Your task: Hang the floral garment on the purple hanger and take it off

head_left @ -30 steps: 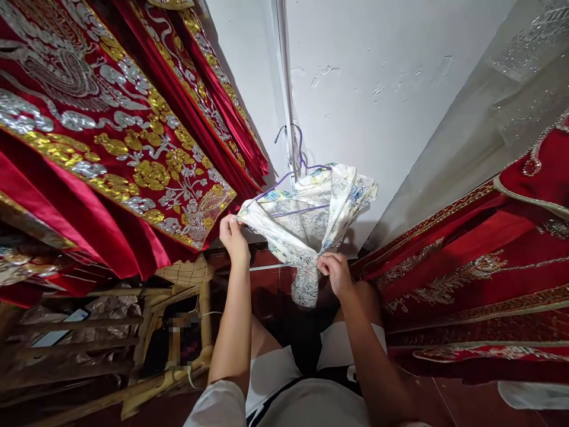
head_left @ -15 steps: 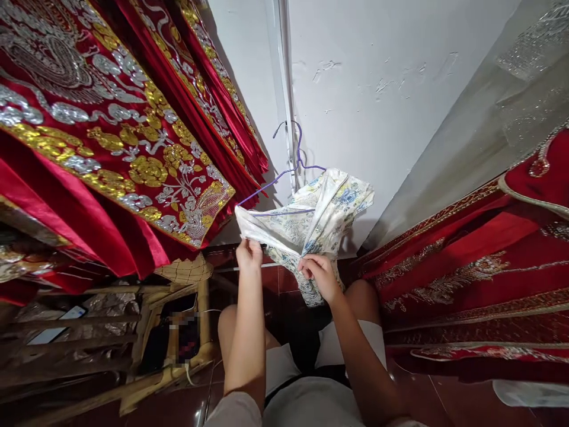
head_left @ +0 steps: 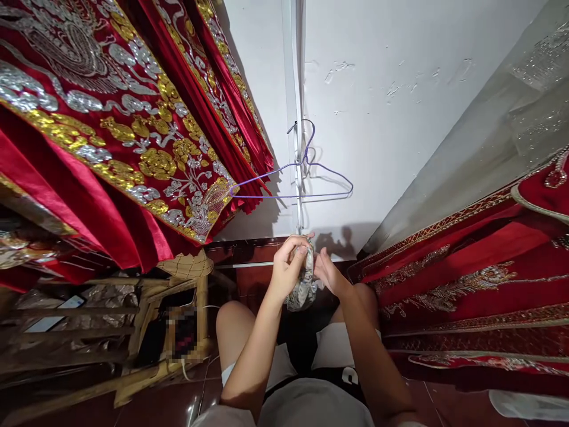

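My left hand (head_left: 288, 267) is closed round a bunched white cloth with a blue flower print (head_left: 304, 290), held in front of my knees. My right hand (head_left: 329, 274) presses against the same bundle from the right, fingers curled on it. Most of the cloth is hidden between my hands. Above them a bare purple wire hanger (head_left: 302, 178) hangs from a hook on the white wall (head_left: 400, 118), with nothing on it.
Red garments with gold and silver embroidery (head_left: 111, 136) hang close on the left, and more red embroidered cloth (head_left: 466, 284) on the right. A bamboo shelf (head_left: 146, 320) stands at lower left. The floor is dark red tile (head_left: 249, 279).
The flowered cloth has come off the purple hanger, which now hangs bare. My hands have moved together and gathered the cloth into a small bundle lower down.
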The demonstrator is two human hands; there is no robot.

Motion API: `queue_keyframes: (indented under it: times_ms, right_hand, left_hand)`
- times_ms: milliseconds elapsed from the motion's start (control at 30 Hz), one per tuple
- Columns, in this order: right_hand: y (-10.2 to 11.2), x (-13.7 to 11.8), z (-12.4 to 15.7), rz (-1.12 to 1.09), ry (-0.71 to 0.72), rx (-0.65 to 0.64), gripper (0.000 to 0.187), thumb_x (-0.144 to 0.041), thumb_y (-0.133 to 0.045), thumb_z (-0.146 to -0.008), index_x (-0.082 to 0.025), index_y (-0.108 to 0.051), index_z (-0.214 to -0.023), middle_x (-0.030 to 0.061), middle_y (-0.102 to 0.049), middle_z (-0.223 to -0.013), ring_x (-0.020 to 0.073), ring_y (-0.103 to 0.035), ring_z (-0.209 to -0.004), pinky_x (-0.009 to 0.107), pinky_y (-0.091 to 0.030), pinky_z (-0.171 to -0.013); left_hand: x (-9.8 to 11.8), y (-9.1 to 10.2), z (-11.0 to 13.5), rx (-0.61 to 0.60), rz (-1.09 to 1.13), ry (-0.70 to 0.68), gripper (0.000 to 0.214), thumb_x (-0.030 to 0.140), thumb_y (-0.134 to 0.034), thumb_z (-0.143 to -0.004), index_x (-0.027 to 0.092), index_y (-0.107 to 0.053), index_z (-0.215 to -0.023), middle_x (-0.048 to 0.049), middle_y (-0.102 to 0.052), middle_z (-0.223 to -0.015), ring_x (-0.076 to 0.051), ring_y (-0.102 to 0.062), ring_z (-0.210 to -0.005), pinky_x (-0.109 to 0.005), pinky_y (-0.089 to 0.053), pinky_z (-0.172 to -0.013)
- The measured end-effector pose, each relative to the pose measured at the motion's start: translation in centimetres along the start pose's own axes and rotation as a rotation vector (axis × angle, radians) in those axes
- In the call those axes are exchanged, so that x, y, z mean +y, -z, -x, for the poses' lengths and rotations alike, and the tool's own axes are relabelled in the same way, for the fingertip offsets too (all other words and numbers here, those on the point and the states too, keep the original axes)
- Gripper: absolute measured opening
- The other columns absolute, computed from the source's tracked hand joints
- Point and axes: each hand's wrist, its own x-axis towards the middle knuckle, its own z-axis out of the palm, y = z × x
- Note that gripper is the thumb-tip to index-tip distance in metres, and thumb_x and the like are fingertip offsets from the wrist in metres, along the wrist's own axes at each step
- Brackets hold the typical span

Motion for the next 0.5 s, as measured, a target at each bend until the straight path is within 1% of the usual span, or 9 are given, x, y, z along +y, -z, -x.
queue_keyframes:
  times_ms: [33,100,133,200,267,300,400,433,500]
  right_hand:
    - [-0.4,-0.6,-0.1,-0.052,-0.015,-0.132,0.062,-0.076,-0.042,-0.094,-0.020,-0.069,-0.098,0.0096,-0.070,-0.092,0.0252,-0.065,-0.098,0.039,-0.051,-0.090]
    - [-1.1,-1.7,-0.4,-0.065,-0.014,-0.336,0.046,-0.062,-0.069,-0.084,-0.020,-0.068,-0.100,0.0069,-0.070,-0.091,0.0251,-0.065,-0.096,0.039,-0.052,-0.091]
    - [-1.3,-2.3,-0.6,-0.033,-0.001,-0.385,0.039,-0.049,-0.078,-0.077,-0.020,-0.068,-0.100,0.0054,-0.070,-0.092,0.0244,-0.065,-0.094,0.038,-0.052,-0.089]
    - [-1.6,-3.3,-1.2,0.079,0.028,-0.400,0.029,-0.028,-0.078,-0.069,-0.019,-0.068,-0.094,0.0035,-0.070,-0.088,0.0222,-0.065,-0.084,0.035,-0.053,-0.080]
    - [-1.4,-4.5,-2.3,0.221,0.087,-0.316,0.018,-0.024,-0.071,-0.067,-0.018,-0.067,-0.083,0.0031,-0.070,-0.079,0.0208,-0.063,-0.073,0.033,-0.052,-0.069]
    - [-1.0,-5.1,-3.0,0.288,0.125,-0.261,0.016,-0.023,-0.069,-0.066,-0.018,-0.067,-0.080,0.0031,-0.069,-0.075,0.0208,-0.062,-0.071,0.032,-0.052,-0.066]
    - [0.8,-7.0,-6.1,0.397,0.231,-0.066,0.022,-0.022,-0.070,-0.065,-0.017,-0.069,-0.087,0.0038,-0.071,-0.080,0.0226,-0.064,-0.077,0.034,-0.053,-0.075]
    - [1.5,-7.5,-7.4,0.415,0.259,0.005,0.027,-0.022,-0.069,-0.067,-0.017,-0.070,-0.094,0.0044,-0.072,-0.085,0.0233,-0.064,-0.081,0.035,-0.053,-0.079]
    - [3.0,-7.9,-9.9,0.518,0.307,0.164,0.036,-0.022,-0.064,-0.074,-0.018,-0.071,-0.108,0.0062,-0.075,-0.096,0.0253,-0.066,-0.090,0.037,-0.053,-0.086]
  left_hand:
    - [0.5,0.1,0.1,-0.016,-0.072,-0.033,0.031,0.052,-0.066,-0.095,0.022,-0.070,-0.089,-0.0092,-0.071,-0.100,-0.030,-0.067,-0.118,-0.042,-0.052,-0.101]
    - [1.0,0.9,0.0,-0.013,-0.204,-0.084,0.026,0.046,-0.066,-0.095,0.022,-0.075,-0.092,-0.0100,-0.071,-0.104,-0.030,-0.066,-0.120,-0.043,-0.050,-0.106]
    - [1.0,1.5,0.0,-0.010,-0.238,-0.088,0.025,0.045,-0.067,-0.094,0.022,-0.077,-0.097,-0.0104,-0.071,-0.110,-0.030,-0.065,-0.121,-0.043,-0.049,-0.108]
    - [0.6,3.0,0.1,-0.044,-0.222,-0.023,0.031,0.045,-0.068,-0.093,0.025,-0.075,-0.115,-0.0105,-0.069,-0.124,-0.030,-0.064,-0.121,-0.042,-0.049,-0.107]
    - [-0.2,4.4,0.6,-0.147,-0.171,0.106,0.042,0.050,-0.065,-0.094,0.027,-0.069,-0.129,-0.0094,-0.069,-0.129,-0.029,-0.065,-0.118,-0.040,-0.051,-0.103]
    - [-0.6,5.1,1.1,-0.216,-0.176,0.179,0.043,0.053,-0.062,-0.095,0.026,-0.069,-0.128,-0.0090,-0.071,-0.124,-0.028,-0.067,-0.113,-0.038,-0.052,-0.099]
    - [-1.5,7.0,2.6,-0.357,-0.426,0.348,0.044,0.058,-0.057,-0.094,0.016,-0.072,-0.095,-0.0066,-0.073,-0.091,-0.026,-0.067,-0.088,-0.033,-0.052,-0.080]
    - [-1.5,7.6,3.0,-0.363,-0.555,0.370,0.046,0.059,-0.057,-0.093,0.015,-0.070,-0.087,-0.0052,-0.071,-0.082,-0.024,-0.065,-0.080,-0.031,-0.050,-0.074]
    - [-0.9,8.8,3.3,-0.348,-0.791,0.364,0.046,0.058,-0.055,-0.094,0.015,-0.068,-0.081,-0.0030,-0.066,-0.072,-0.021,-0.061,-0.072,-0.028,-0.044,-0.067]
